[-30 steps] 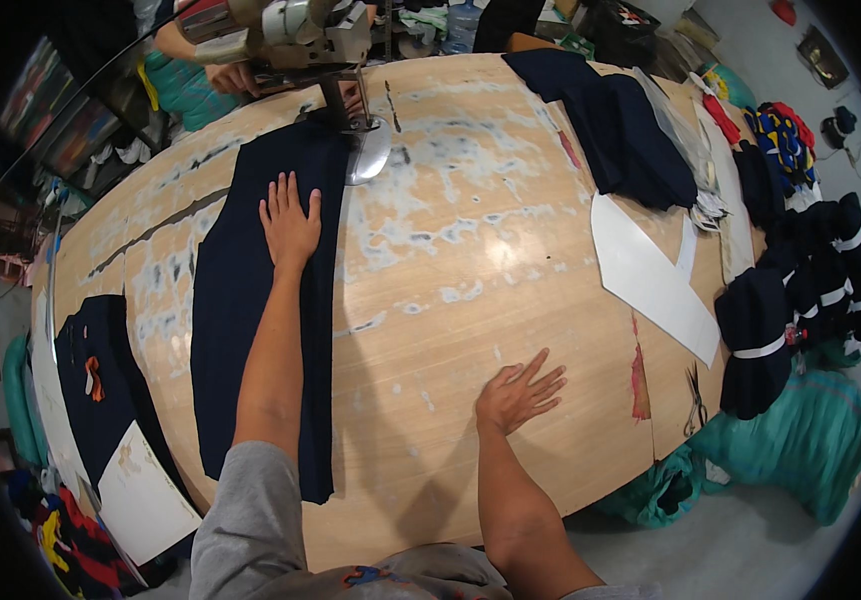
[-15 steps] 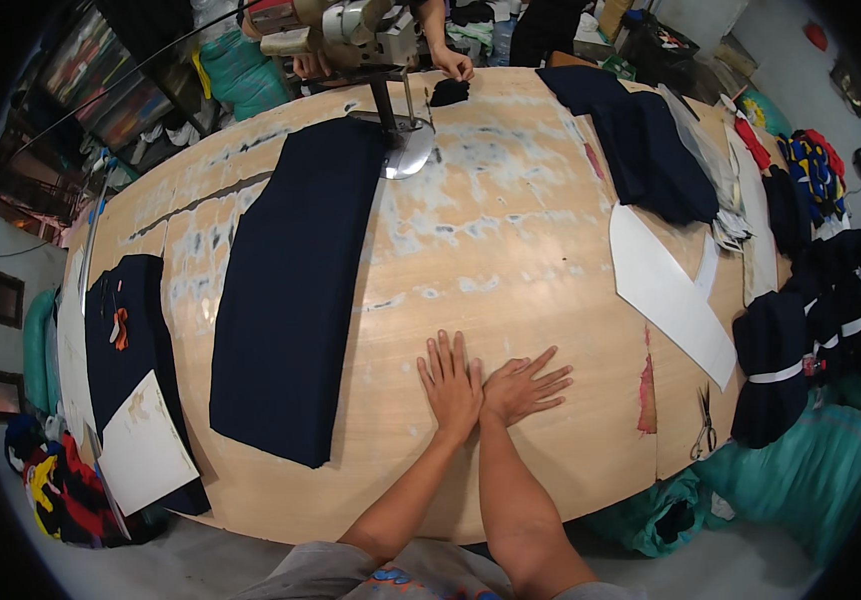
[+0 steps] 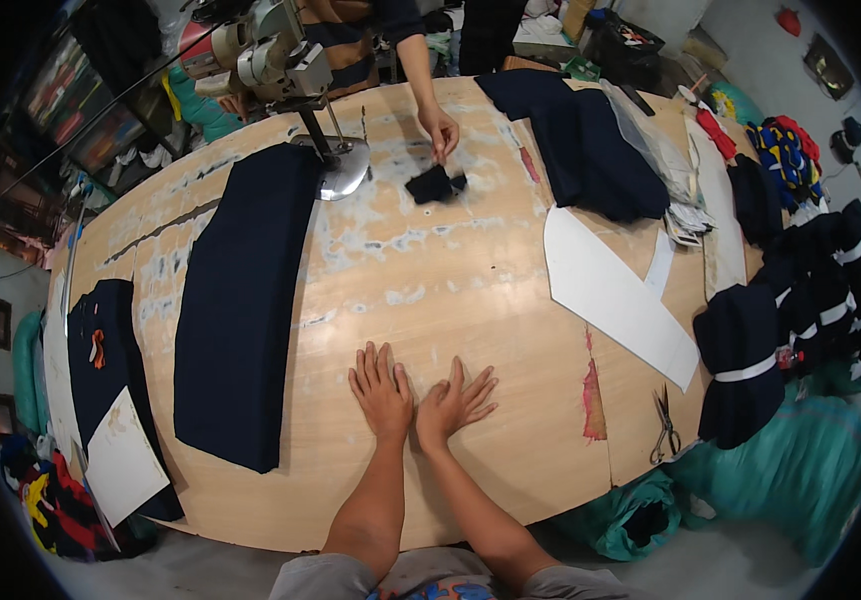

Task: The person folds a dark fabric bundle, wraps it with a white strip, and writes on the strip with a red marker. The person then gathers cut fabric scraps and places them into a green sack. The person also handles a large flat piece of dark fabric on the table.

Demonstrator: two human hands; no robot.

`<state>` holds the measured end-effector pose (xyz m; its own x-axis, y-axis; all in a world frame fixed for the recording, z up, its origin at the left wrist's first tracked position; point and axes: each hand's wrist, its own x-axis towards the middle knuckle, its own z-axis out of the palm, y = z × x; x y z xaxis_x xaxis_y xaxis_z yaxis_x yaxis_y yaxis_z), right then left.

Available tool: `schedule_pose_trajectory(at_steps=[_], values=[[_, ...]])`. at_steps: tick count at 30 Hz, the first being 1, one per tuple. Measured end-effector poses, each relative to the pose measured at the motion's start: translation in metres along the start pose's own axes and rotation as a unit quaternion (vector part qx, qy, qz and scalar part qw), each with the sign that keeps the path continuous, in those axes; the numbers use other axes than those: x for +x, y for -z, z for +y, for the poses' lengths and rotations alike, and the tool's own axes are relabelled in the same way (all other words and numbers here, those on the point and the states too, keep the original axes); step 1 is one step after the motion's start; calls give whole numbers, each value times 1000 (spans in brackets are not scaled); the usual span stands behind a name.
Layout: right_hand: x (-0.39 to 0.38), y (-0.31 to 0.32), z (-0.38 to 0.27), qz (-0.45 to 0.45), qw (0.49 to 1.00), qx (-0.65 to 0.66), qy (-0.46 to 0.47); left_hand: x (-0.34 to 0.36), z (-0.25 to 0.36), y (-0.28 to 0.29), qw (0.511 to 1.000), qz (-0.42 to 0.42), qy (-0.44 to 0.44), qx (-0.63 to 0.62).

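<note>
From the head view, the left hand [image 3: 383, 395] has come off the navy cloth stack [image 3: 240, 310], now untouched to its left, and lies palm-down, empty, spread wide, beside the empty right hand [image 3: 450, 405], while a co-worker's hand [image 3: 438, 130] beyond them pinches a dark scrap [image 3: 432, 184].

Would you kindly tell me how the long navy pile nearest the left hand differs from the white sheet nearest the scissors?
The navy pile is dark and thick-edged; the white sheet is pale and thin. The pile looks larger than the sheet. Both lie flat on the table.
</note>
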<state>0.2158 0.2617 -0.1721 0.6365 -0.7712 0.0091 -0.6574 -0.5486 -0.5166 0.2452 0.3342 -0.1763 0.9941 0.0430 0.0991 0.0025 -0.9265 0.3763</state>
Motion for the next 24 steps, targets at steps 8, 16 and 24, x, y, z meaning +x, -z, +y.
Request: schedule_pose_trajectory(at_steps=[8, 16, 24], values=[[160, 5, 12, 33, 939, 331, 85, 3, 7, 4, 999, -29, 29, -4], [279, -66, -106, -70, 931, 32, 358, 8, 8, 2, 999, -25, 22, 24], [228, -86, -72, -61, 874, 73, 477, 8, 11, -1, 999, -15, 6, 32]])
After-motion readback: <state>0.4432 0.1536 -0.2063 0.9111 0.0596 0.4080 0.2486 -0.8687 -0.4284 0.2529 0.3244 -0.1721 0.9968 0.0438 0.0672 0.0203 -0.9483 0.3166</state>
